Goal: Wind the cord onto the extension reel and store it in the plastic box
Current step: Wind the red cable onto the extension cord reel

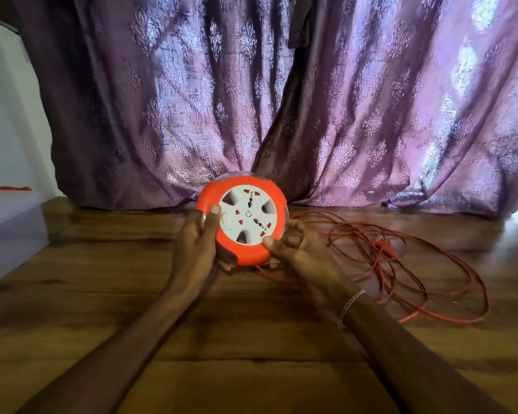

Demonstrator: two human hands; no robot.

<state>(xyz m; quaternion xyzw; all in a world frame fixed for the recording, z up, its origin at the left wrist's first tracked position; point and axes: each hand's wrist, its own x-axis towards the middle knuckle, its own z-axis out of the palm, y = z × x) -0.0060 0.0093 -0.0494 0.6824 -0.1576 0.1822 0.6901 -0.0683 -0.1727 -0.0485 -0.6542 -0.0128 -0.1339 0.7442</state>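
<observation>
A round orange extension reel (242, 221) with a white socket face is held tilted above the wooden floor, its face turned toward me. My left hand (195, 237) grips its left rim, thumb on the orange edge. My right hand (293, 246) holds the lower right rim, thumb on the white face. The thin red cord (401, 264) lies in loose loops on the floor to the right, with its plug (382, 244) among them. A clear plastic box (9, 231) stands at the far left.
Purple patterned curtains (281, 100) hang right behind the reel and reach the floor. A white wall (3, 115) is at the left. The wooden floor (251, 339) stretches toward me under both forearms.
</observation>
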